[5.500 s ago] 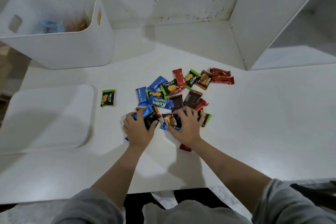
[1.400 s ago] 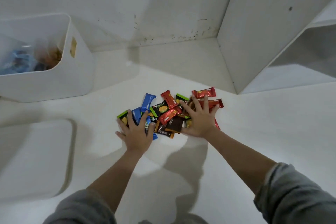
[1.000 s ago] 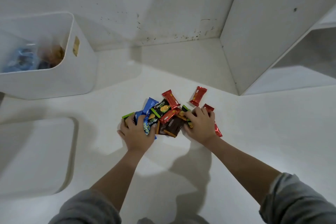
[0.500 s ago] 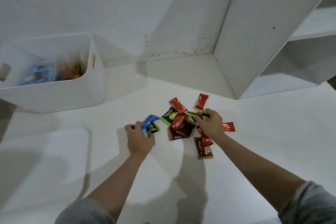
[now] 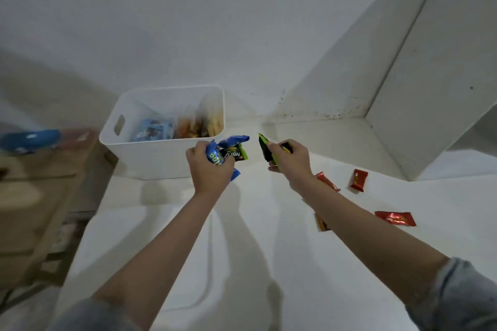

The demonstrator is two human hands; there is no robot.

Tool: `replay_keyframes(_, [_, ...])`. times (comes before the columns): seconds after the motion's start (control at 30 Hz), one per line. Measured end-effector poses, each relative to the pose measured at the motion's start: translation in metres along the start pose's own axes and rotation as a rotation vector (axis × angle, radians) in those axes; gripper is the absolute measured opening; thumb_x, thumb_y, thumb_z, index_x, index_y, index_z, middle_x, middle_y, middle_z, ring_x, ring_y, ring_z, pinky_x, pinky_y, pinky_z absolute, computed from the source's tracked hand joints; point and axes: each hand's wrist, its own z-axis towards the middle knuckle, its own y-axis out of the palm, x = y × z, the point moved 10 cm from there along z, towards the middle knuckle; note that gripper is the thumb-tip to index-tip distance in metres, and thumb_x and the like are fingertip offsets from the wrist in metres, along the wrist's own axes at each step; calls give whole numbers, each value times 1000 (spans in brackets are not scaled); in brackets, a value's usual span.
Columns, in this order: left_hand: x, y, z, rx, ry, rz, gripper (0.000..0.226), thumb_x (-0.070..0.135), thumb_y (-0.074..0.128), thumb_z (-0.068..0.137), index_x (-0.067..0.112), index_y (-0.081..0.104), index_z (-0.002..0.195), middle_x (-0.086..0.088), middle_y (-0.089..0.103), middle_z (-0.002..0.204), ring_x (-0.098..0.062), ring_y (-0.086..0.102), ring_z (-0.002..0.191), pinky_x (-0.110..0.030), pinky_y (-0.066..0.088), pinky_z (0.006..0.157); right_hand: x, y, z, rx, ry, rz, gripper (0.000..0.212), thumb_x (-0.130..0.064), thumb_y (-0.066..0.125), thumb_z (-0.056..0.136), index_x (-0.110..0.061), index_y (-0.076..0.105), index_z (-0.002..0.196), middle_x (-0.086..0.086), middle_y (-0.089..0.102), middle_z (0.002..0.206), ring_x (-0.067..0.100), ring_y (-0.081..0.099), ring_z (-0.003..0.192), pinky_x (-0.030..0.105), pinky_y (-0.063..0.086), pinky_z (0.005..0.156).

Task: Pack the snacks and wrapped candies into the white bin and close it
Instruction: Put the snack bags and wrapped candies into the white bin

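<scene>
Counter [image 5: 309, 263] white against white wall, left hand [image 5: 208, 166] gripping blue wrappers [image 5: 234, 140], right hand [image 5: 291, 162] clutching green-edged packets [image 5: 265, 149].

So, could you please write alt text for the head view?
Both hands hold wrapped snacks beside an open white bin: the left hand grips blue packets, the right hand green-edged ones. Red candies remain on the table.

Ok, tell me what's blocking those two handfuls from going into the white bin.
Nothing visible. Both hands, left and right, hold their candies beside the white bin, whose top is open; its lid lies on the table below.
</scene>
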Motion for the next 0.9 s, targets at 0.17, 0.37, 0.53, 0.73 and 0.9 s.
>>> replay_keyframes(0.17, [7, -49, 78, 31, 29, -53, 34, 25, 67, 57, 15, 52, 85, -20, 56, 102, -31, 59, 86, -39, 54, 75, -54, 79, 21, -40, -93, -53, 22, -25, 71, 79, -6, 59, 77, 8, 62, 77, 20, 61, 67, 31, 59, 57])
replay_keyframes(0.37, [-8, -55, 149, -43, -145, 58, 41, 25, 72, 64, 15, 53, 99, -18, 59, 108, -32, 61, 92, -38, 53, 76, -83, 146, 47, -82, -113, -215, 36, -35, 74, 74, -16, 47, 58, 2, 55, 62, 21, 60, 66, 45, 60, 67])
replay_keyframes(0.53, [-39, -36, 161, -178, -359, 7, 69, 38, 71, 79, 14, 35, 132, -10, 48, 128, -25, 51, 106, -36, 47, 92, -88, 169, 53, -115, -61, -356, 60, -69, 53, 79, -16, 37, 58, -1, 45, 58, 17, 49, 55, 31, 44, 55])
replay_keyframes(0.73, [-39, -39, 147, -126, -353, 34, 66, 46, 56, 89, 12, 33, 141, -10, 45, 138, -28, 45, 124, -31, 38, 92, -81, 167, 60, -68, -65, -241, 49, -60, 38, 92, -22, 32, 62, -6, 38, 65, 11, 39, 60, 27, 37, 62])
replay_keyframes(0.9, [-19, -49, 112, -4, 151, 99, 21, 21, 59, 88, 5, 59, 102, -8, 58, 99, -18, 53, 93, -25, 46, 82, -54, 133, 52, 50, -137, -202, 34, -44, 43, 96, -13, 55, 92, -5, 56, 86, 13, 53, 82, 25, 39, 75])
